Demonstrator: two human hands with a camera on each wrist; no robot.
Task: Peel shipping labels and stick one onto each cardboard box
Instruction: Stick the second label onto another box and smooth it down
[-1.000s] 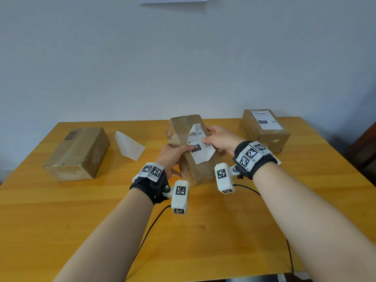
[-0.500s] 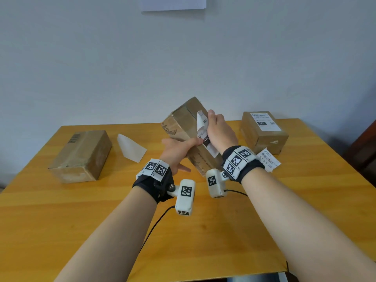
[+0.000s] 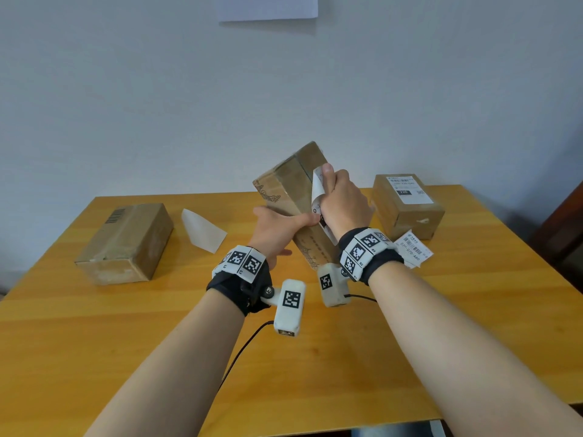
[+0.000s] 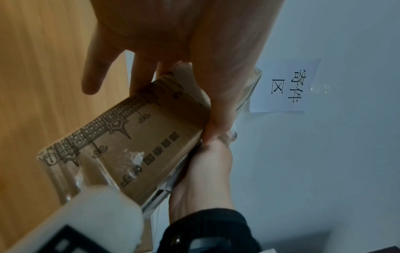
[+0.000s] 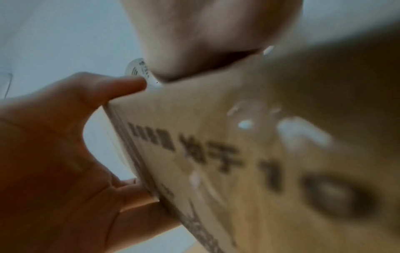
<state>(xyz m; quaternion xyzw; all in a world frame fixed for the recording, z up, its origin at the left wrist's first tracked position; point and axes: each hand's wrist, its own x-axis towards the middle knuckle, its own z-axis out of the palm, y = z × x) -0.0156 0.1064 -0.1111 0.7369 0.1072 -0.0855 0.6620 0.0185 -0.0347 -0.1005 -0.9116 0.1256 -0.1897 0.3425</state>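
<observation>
A: What is the person holding up over the tabletop [image 3: 315, 357]?

B: A printed cardboard box [image 3: 285, 192], tilted, with one corner pointing up toward the wall. The left hand [image 3: 274, 234] is gripping it from the near side, thumb lying across the front edge, the other fingers [image 4: 138, 71] reaching round underneath.

A: And the right hand [image 3: 345, 205]?

B: Its fingers are curled against the box's right face, pressing a white shipping label [image 3: 317, 192] onto it. The label's top edge is curling away from the cardboard beside the thumb.

A: So both hands are clamped on something?

B: Yes, the left on the box, the right on the label and the box face behind it.

A: Where are the other boxes sitting?

B: A plain box [image 3: 126, 244] is lying on the left of the tabletop. A labelled box [image 3: 407, 203] is standing at the back right. Another loose label [image 3: 413, 250] is lying just in front of that one, partly hidden by the right wrist.

A: And that white sheet?

B: A backing paper [image 3: 202, 230] is lying between the plain box and the left hand.
</observation>
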